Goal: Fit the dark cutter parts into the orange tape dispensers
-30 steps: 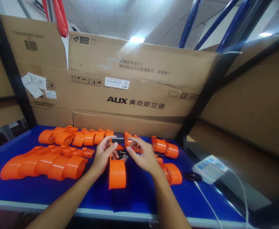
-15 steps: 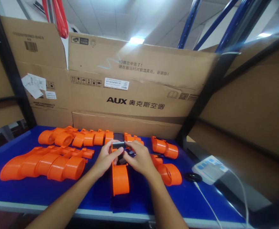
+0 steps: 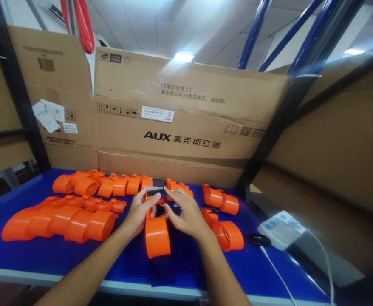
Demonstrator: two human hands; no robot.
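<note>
In front of me I hold an orange plastic part (image 3: 157,238) with a wide ring at its near end. A black rectangular piece (image 3: 155,191) sits at its far end. My left hand (image 3: 139,211) is closed around the left side, its thumb lying on the black piece. On the other side, my right hand (image 3: 186,212) has its index fingertip at the black piece's right end and its thumb just below. A small dark thing shows between those fingertips, too hidden to name. Something pale glints behind the right hand's fingers.
Rows of orange ringed parts (image 3: 74,219) lie at the left, with more at the back (image 3: 119,185) and right (image 3: 229,236) of the blue tabletop (image 3: 125,263). A black oval object (image 3: 259,239) and a white corded device (image 3: 280,229) rest at right. Cardboard (image 3: 186,114) stands behind.
The orange part has turned slightly and its ring has shifted a little left. My left thumb has moved left along the black piece. The view has shifted slightly.
</note>
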